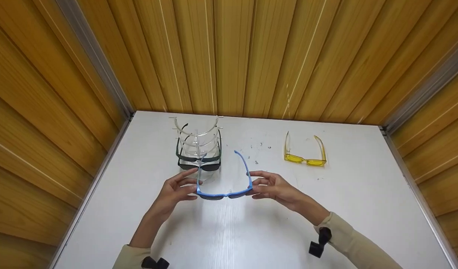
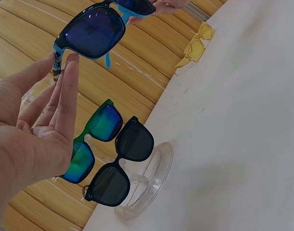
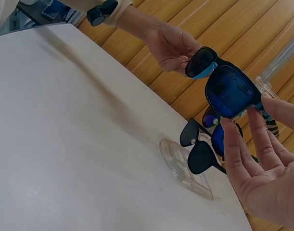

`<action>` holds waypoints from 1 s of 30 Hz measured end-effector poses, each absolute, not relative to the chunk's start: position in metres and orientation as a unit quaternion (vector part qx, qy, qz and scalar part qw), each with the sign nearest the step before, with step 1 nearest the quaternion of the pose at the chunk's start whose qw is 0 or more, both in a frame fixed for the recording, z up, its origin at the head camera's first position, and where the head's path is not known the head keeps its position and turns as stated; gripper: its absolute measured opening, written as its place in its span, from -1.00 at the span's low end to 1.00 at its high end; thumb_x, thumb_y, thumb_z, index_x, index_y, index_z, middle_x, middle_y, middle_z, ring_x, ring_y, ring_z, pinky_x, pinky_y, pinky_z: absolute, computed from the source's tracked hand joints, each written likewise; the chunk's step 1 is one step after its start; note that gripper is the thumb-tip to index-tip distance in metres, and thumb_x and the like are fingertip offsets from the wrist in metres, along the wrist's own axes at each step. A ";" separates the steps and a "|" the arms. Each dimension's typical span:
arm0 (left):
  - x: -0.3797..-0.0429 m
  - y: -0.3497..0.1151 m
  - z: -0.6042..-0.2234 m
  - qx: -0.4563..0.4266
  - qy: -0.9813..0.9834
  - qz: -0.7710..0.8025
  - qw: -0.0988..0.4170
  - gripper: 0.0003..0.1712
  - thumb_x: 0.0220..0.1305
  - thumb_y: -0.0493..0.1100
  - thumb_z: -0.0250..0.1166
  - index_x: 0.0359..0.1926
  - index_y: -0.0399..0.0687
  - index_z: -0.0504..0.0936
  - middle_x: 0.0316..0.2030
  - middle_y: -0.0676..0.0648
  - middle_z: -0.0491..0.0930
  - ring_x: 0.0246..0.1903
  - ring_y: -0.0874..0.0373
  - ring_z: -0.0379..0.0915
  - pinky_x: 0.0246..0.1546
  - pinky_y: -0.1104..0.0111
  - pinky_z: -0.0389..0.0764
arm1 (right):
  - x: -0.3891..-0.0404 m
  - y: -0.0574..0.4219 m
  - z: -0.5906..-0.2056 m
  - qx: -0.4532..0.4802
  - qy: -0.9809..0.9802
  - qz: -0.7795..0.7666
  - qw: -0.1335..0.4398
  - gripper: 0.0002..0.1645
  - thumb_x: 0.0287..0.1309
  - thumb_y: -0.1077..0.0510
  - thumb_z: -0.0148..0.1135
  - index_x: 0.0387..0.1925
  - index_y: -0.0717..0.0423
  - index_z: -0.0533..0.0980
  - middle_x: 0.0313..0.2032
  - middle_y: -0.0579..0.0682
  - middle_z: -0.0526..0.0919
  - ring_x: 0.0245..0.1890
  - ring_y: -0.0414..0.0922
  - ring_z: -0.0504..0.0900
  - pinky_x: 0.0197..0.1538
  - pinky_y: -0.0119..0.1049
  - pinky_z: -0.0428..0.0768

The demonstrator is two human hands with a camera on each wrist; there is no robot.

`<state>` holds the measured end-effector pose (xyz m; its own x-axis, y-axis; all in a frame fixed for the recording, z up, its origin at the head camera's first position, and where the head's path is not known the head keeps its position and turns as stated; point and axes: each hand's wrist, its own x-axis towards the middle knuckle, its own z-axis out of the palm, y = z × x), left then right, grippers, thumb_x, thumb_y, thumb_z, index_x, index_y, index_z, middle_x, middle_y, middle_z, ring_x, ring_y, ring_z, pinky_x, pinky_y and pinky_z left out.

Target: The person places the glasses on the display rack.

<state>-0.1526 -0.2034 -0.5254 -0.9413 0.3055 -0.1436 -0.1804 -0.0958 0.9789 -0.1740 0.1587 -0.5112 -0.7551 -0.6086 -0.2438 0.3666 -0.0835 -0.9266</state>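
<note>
A pair of blue-framed sunglasses (image 1: 225, 195) with dark lenses is held up over the table, temples unfolded and pointing away from me. My left hand (image 1: 178, 189) pinches its left temple near the hinge, and my right hand (image 1: 274, 189) pinches the right temple the same way. Just beyond stands a clear display stand (image 1: 196, 139) with curved tiers. On its lower tiers hang black sunglasses (image 2: 132, 140) and, above them, green-framed sunglasses (image 2: 108, 123) with mirrored lenses. The upper tiers carry no glasses. In the left wrist view the stand's rounded base (image 2: 159, 180) rests on the table.
Yellow sunglasses (image 1: 305, 160) lie unfolded on the white table (image 1: 363, 194), to the right. Small clear bits (image 1: 256, 162) are scattered between them and the stand. Wood-panelled walls (image 1: 232, 56) close in the back and both sides.
</note>
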 end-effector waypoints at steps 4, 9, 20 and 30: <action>-0.149 -0.208 -0.524 0.046 0.652 0.742 0.150 -0.29 0.35 -0.26 0.34 0.47 -0.20 0.35 -0.02 -0.03 0.71 -0.04 0.10 0.71 -0.02 0.19 0.75 | -0.177 0.152 -0.510 -0.119 0.583 -0.732 0.332 -0.30 0.32 0.26 0.32 0.41 0.27 0.30 -0.15 -0.11 0.74 -0.07 -0.12 0.81 0.15 -0.19 0.72; -0.148 -0.215 -0.522 0.037 0.655 0.741 0.140 -0.31 0.36 -0.28 0.31 0.47 -0.17 0.35 0.00 -0.06 0.69 -0.03 0.10 0.70 -0.01 0.21 0.74 | -0.179 0.143 -0.508 -0.118 0.584 -0.731 0.332 -0.23 0.29 0.25 0.35 0.43 0.32 0.26 -0.16 -0.10 0.72 -0.07 -0.11 0.80 0.14 -0.20 0.72; -0.147 -0.222 -0.520 0.030 0.648 0.752 0.116 -0.36 0.40 -0.28 0.29 0.46 -0.15 0.37 0.11 -0.17 0.65 0.02 0.10 0.66 -0.02 0.26 0.71 | -0.183 0.131 -0.501 -0.127 0.592 -0.723 0.332 -0.23 0.29 0.21 0.37 0.44 0.27 0.28 -0.16 -0.11 0.69 -0.06 -0.12 0.80 0.16 -0.19 0.71; -0.148 -0.229 -0.516 0.025 0.656 0.747 0.105 -0.38 0.40 -0.28 0.29 0.44 -0.16 0.39 0.04 -0.04 0.69 0.01 0.10 0.65 -0.02 0.30 0.72 | -0.187 0.124 -0.498 -0.139 0.594 -0.721 0.328 -0.21 0.31 0.22 0.34 0.46 0.32 0.24 -0.16 -0.12 0.71 -0.06 -0.13 0.79 0.17 -0.20 0.70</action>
